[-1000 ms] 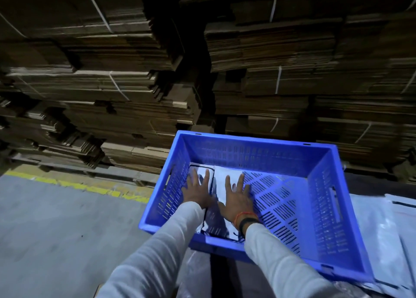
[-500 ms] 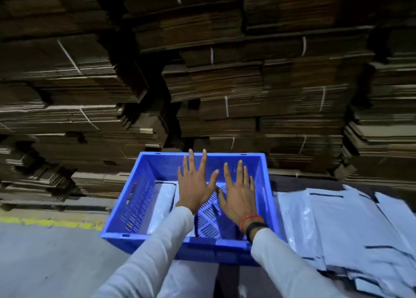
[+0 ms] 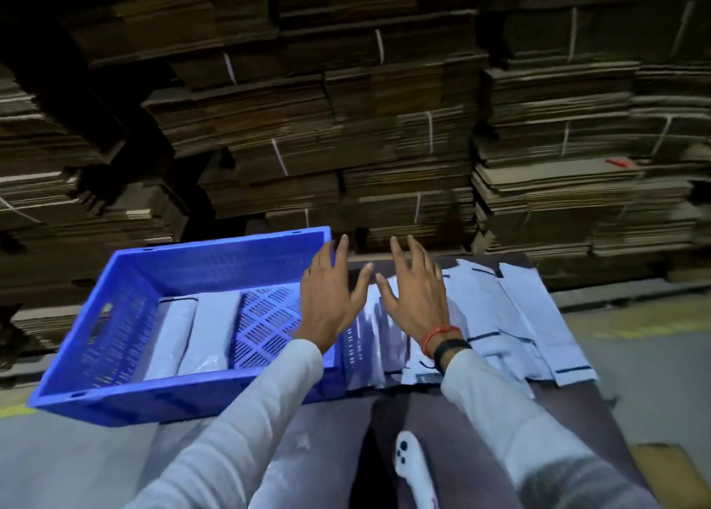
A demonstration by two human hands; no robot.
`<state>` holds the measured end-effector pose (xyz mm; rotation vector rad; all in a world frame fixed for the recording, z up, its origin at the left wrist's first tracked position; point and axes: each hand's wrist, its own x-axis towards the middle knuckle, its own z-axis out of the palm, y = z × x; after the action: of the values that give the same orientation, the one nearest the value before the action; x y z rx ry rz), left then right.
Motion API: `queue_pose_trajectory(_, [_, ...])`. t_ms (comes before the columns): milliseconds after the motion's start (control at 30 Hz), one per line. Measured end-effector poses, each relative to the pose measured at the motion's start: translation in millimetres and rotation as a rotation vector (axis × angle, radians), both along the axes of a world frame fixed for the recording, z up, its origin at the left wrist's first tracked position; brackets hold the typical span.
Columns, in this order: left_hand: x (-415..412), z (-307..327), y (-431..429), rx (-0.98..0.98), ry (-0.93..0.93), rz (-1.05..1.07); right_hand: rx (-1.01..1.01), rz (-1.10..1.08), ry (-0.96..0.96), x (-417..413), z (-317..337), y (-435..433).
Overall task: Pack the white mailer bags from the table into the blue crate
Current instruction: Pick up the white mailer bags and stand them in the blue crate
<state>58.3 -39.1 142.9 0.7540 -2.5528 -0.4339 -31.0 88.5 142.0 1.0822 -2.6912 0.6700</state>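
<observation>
Both hands are empty, fingers spread wide: the left hand (image 3: 327, 301) hovers over the right end of the blue crate (image 3: 115, 277), the right hand (image 3: 417, 297) over the white mailer bags (image 3: 496, 316) on the table (image 3: 569, 416) just right of the crate. Two bags already lie flat in the crate's left part (image 3: 192, 335), its slotted floor bare beside them. The mailers look light, thin, floppy and slick, overlapping in a loose fan, so they would likely slide apart; pinching a small stack by one short edge, palm flat beneath, seems the safest hold.
</observation>
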Motion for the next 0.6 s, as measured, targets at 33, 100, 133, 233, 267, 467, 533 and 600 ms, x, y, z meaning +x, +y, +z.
queue_pose_trajectory(33, [-8,-3,12,0.015,-0.004,-0.015,0.009,-0.013,-0.004,-8,-1,11])
queue_pose_trajectory(100, [-25,-10,35,0.042,-0.021,-0.039,0.030,-0.047,-0.022,-23,-6,34])
queue_pose_trajectory(133, [-32,-15,46,0.049,-0.042,-0.052,0.043,-0.066,-0.031,-30,-9,44])
queue_pose_trajectory(233, [-52,-31,76,0.068,-0.092,-0.083,0.073,-0.120,-0.049,-51,-19,74])
queue_pose_trajectory(267, [-57,-37,85,0.097,-0.096,-0.085,0.078,-0.134,-0.059,-57,-23,82])
queue_pose_trajectory(467, [-81,-79,124,0.236,-0.276,-0.047,0.094,-0.205,-0.115,-95,-53,125])
queue_pose_trajectory(533, [-89,-93,130,0.239,-0.348,-0.033,0.110,-0.217,-0.143,-104,-65,135])
queue_pose_trajectory(600, [-95,-104,134,0.237,-0.411,-0.029,0.143,-0.218,-0.182,-112,-77,140])
